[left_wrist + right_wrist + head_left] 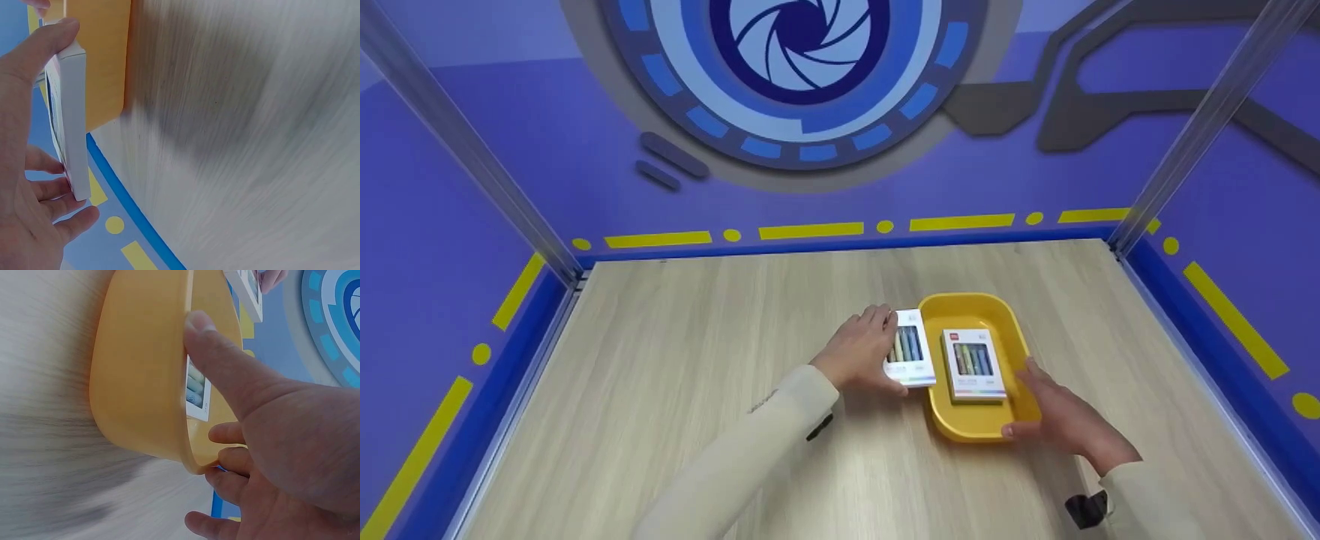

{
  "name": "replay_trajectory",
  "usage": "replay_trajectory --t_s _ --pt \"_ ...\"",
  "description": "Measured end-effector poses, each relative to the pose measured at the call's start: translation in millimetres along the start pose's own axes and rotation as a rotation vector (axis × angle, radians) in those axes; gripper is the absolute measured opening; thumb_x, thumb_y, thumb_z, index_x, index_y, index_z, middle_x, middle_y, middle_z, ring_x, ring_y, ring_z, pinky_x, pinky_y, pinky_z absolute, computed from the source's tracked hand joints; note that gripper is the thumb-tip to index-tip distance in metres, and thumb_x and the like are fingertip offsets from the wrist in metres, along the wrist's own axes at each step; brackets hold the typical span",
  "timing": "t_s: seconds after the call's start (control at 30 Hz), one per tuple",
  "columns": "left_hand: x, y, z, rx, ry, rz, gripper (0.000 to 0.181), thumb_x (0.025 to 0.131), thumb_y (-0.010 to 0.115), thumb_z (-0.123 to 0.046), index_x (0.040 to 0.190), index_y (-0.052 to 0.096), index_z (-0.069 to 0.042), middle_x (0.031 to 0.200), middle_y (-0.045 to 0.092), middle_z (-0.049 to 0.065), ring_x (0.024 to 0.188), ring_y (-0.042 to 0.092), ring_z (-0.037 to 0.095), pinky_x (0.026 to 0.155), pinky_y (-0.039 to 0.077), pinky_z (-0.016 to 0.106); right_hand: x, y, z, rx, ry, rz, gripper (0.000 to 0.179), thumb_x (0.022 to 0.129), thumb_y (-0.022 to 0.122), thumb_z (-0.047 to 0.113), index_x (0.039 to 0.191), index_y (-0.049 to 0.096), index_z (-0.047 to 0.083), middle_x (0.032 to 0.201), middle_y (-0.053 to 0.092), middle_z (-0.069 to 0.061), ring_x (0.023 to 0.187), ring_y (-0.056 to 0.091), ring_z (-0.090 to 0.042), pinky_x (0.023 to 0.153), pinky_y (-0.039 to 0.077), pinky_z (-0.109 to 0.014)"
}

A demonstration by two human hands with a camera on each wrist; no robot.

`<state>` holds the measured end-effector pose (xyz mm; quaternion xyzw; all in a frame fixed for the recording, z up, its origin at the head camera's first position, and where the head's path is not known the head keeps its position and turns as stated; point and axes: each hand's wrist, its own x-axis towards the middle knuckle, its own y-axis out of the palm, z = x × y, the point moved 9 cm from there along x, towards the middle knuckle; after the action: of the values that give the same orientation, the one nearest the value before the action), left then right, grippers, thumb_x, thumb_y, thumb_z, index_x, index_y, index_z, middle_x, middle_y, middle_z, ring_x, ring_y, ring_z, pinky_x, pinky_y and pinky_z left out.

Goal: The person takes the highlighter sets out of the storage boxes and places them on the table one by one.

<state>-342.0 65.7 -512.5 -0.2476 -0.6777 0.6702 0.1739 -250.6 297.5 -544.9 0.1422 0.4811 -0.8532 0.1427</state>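
My left hand (861, 351) grips a white box of crayons (913, 351) by its edges, tilted above the left rim of a yellow tub (975, 427). In the left wrist view the thumb is at one end of the box (73, 124) and the fingers are at the other. A second white box of crayons (975, 367) lies face up inside the tub, colored sticks showing through its window. My right hand (1069, 416) is at the tub's near right corner. The right wrist view has its thumb (202, 332) on the rim, with the fingers spread along the adjoining side.
The tub stands on a light wood-grain table (697, 337). A purple back wall (510, 135) with yellow dashes and side panels encloses the table, with metal posts (1192, 127) at the back corners.
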Motion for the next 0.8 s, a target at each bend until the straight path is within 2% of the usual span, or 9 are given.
replay_trajectory --t_s 0.57,0.8 --pt "-2.6 3.0 3.0 -0.019 0.003 0.020 0.121 0.064 0.067 -0.077 0.154 0.021 -0.011 0.154 0.030 0.006 0.136 0.033 0.021 0.118 0.031 0.037 1.1 -0.2 0.0 0.001 0.012 0.001 0.114 0.068 0.078 0.056 0.152 0.024 0.003 0.159 0.005 -0.027 0.144 0.014 -0.050 0.114 0.017 -0.065" --pt "-4.3 4.3 4.5 -0.022 0.010 0.007 0.119 0.064 0.067 -0.078 0.152 0.024 -0.010 0.150 0.035 0.007 0.131 0.038 0.021 0.116 0.034 0.037 0.6 -0.9 2.8 -0.054 -0.010 -0.016 0.111 0.070 0.077 0.055 0.151 0.025 0.000 0.158 0.008 -0.029 0.143 0.018 -0.050 0.113 0.020 -0.063"
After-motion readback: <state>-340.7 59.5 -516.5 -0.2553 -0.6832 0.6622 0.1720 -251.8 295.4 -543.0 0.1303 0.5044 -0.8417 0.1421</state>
